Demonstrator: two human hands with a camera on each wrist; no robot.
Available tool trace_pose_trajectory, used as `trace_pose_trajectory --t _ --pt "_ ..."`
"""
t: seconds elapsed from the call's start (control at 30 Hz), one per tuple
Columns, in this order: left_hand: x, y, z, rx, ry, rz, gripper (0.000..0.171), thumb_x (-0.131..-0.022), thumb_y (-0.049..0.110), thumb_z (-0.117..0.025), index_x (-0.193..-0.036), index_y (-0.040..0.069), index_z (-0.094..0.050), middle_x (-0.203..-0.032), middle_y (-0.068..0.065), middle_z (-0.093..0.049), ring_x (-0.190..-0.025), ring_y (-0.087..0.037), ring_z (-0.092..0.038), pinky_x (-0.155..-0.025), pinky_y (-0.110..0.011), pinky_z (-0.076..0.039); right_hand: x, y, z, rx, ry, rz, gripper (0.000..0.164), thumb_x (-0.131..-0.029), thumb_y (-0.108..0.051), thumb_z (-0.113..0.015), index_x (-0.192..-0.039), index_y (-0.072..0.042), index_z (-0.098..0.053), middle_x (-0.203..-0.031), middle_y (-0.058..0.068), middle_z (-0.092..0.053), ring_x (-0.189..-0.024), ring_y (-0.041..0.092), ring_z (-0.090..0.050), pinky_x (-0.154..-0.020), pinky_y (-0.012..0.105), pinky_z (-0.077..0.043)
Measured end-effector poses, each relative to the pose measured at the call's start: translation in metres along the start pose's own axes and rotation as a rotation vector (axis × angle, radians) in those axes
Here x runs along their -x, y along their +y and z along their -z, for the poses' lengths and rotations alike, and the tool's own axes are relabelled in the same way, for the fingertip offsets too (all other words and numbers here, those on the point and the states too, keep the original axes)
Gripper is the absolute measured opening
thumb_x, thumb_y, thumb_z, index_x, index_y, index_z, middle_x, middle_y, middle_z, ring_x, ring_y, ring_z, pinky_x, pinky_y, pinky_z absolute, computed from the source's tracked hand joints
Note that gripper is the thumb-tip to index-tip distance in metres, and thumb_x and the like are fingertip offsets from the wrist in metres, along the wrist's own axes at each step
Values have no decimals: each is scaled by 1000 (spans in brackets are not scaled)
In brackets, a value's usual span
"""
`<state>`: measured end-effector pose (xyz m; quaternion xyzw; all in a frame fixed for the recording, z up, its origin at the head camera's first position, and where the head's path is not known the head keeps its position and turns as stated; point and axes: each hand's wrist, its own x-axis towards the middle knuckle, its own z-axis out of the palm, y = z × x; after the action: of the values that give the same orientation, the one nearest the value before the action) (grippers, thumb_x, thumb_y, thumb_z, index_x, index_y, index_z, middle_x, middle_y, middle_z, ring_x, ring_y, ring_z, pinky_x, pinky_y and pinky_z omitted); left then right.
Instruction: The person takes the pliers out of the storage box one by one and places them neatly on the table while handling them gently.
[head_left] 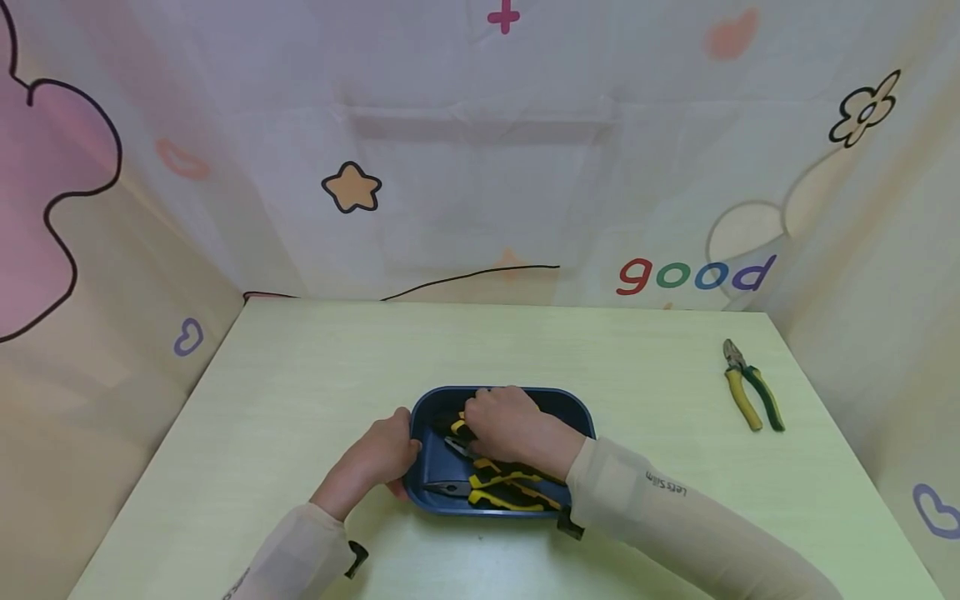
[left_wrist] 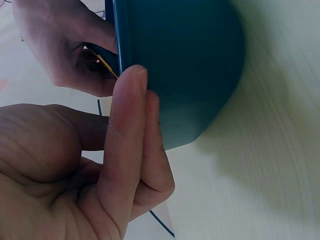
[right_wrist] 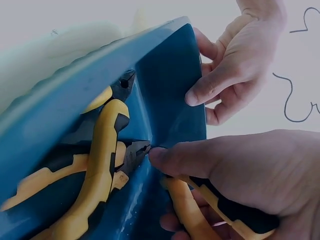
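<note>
A blue plastic tray (head_left: 431, 463) stands near the front middle of the table, with several yellow-and-black pliers inside. My left hand (head_left: 386, 450) pinches the tray's left rim, thumb inside and fingers against the outer wall, as the left wrist view shows. Inside the tray, my right hand (head_left: 506, 425) grips a pair of pliers by its yellow-and-black handles (right_wrist: 187, 205); its head is hidden by the hand. Long-nose pliers (head_left: 480, 482) lie along the near side, jaws to the left. Another pair of pliers (right_wrist: 132, 155) has its tips close to my right thumb.
Diagonal cutters (head_left: 742, 402) with yellow-and-green handles lie on the table at the right, handles spread. A printed curtain (head_left: 480, 208) hangs behind the table's far edge and along both sides. The pale green table (head_left: 315, 358) surrounds the tray.
</note>
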<state>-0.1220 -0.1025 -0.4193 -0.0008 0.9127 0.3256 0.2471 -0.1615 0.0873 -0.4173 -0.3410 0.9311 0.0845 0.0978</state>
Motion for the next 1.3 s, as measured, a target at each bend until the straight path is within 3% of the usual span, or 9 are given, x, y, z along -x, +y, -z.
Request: trace_pose_trajectory --t 0.33,0.73,1.3 --pt "-1 0 0 -6 0 -6 29 -106 6 -52 -130 -9 -44 -83 -18 -61 -49 -22 -68 -73 -36 -58 1 5 1 -39 11 6 28 -91 -36 -80 -94 -10 -71 -77 1 -58 -65 15 -53 -59 30 -49" --pt "1 2 1 -10 8 -17 27 -106 5 -52 -127 -10 -44 -86 -19 -61 -50 -23 -69 -74 -37 -58 10 11 -1 -42 33 14 31 -89 -38 -81 -83 -13 -65 -72 -2 -52 -62 14 -49 -54 28 -42" --pt "3 0 0 -6 31 -35 24 -106 4 -52 -123 -10 -45 -79 -17 -60 -48 -24 -68 -72 -38 -58 22 17 2 -65 51 5 32 -89 -39 -82 -85 -12 -64 -77 0 -56 -67 15 -53 -59 32 -47"
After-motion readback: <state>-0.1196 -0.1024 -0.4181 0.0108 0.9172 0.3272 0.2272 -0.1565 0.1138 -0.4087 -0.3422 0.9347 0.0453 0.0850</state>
